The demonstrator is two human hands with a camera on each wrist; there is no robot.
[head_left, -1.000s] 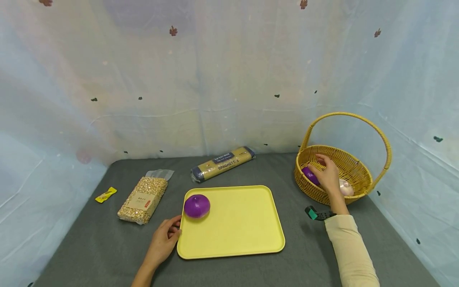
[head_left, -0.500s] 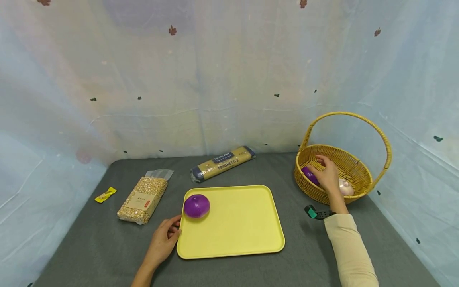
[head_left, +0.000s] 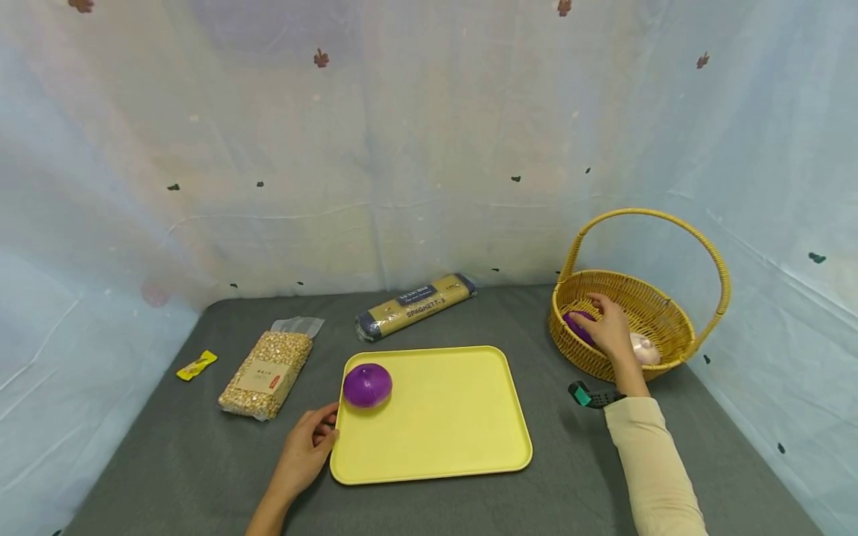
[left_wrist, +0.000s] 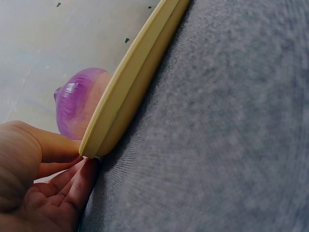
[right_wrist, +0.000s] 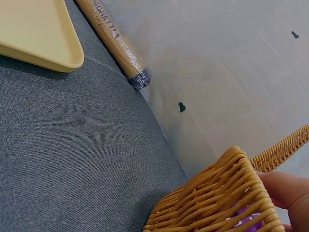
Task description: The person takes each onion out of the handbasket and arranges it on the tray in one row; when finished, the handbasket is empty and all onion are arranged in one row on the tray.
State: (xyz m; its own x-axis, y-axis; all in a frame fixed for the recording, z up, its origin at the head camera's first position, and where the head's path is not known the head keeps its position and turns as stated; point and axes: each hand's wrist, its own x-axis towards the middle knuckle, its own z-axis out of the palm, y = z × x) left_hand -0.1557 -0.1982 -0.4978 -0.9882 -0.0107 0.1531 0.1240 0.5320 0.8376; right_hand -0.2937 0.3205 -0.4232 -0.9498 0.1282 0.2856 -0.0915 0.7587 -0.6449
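My left hand (head_left: 305, 450) is at the left edge of the yellow tray (head_left: 442, 417), the rim pinched between thumb and fingers in the left wrist view. A purple onion (head_left: 367, 385) rests at the tray's far left corner. My right hand (head_left: 608, 327) reaches over the near rim of the wicker basket (head_left: 660, 316). Its thumb lies across a second purple onion (head_left: 575, 329) there, fingers curved on the far side. Behind the wickerwork that onion (right_wrist: 248, 223) shows only in part in the right wrist view. A pale garlic bulb (head_left: 646, 348) lies beside my right wrist.
A spaghetti packet (head_left: 417, 307) lies behind the tray. To the left are a clear bag of yellow grains (head_left: 268, 372) and a small yellow wrapper (head_left: 197, 365). The basket's tall handle (head_left: 643, 212) arches above it. A pale printed curtain (head_left: 402, 149) hangs behind the table.
My right thumb has shifted slightly, with more of the basket's onion now showing above it. The left hand, tray and other things stay where they were.
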